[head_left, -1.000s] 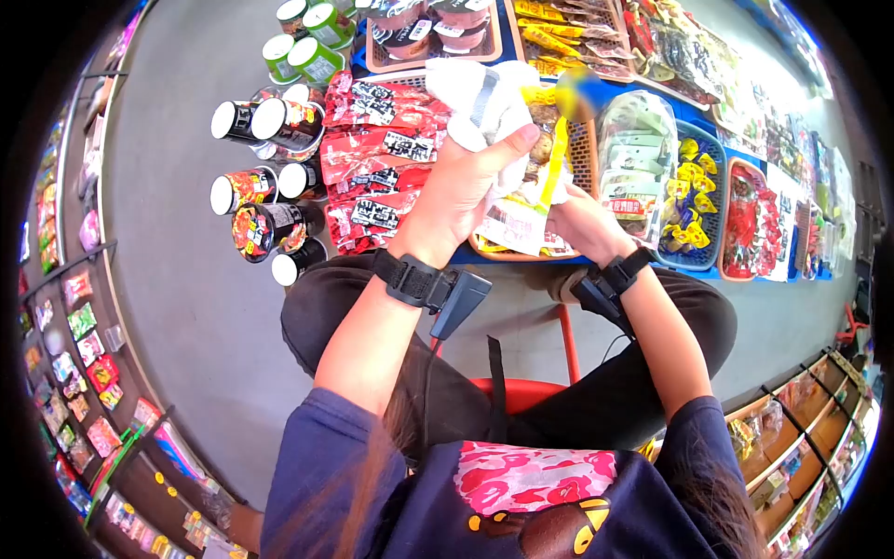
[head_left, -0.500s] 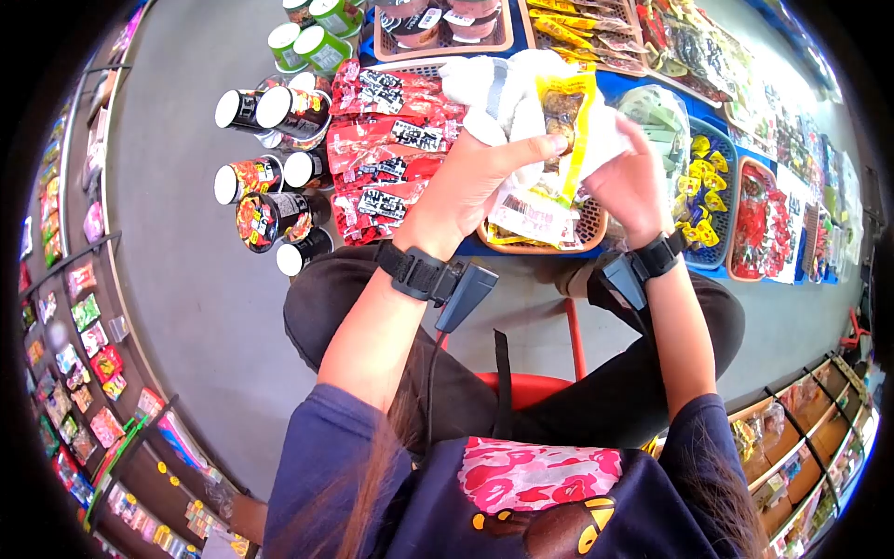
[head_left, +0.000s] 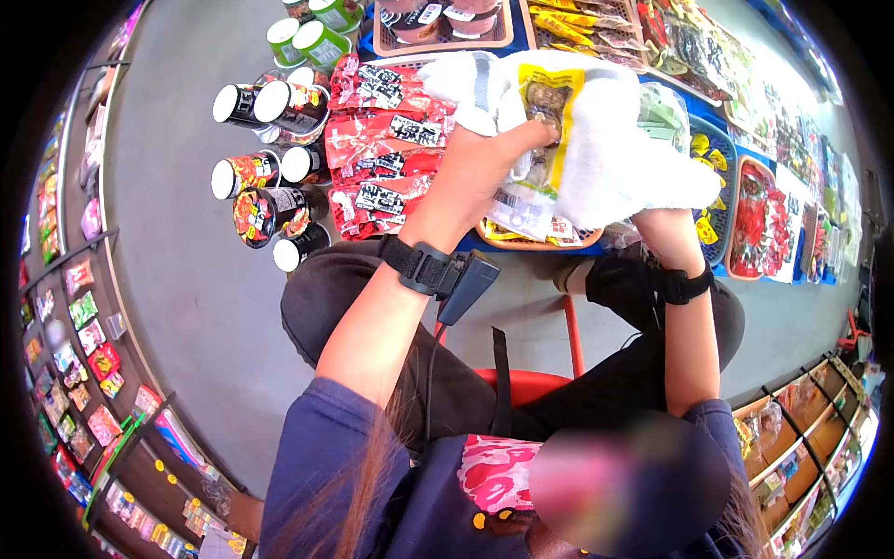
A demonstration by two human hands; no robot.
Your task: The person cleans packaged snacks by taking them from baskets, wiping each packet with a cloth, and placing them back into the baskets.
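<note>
Your left hand (head_left: 480, 172) grips the yellow snack packet (head_left: 543, 168); the white cloth's (head_left: 610, 140) right end hides your right (head_left: 672, 233) fingers, so I cannot tell their grip.

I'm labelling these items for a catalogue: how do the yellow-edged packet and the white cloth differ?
The yellow-edged packet shows brown contents through its front; the white cloth is white fabric. The white cloth spreads wider than the yellow-edged packet. The left hand has its thumb on the yellow-edged packet, while the white cloth hides the right hand's fingers. Both touch: the packet lies against the cloth.
</note>
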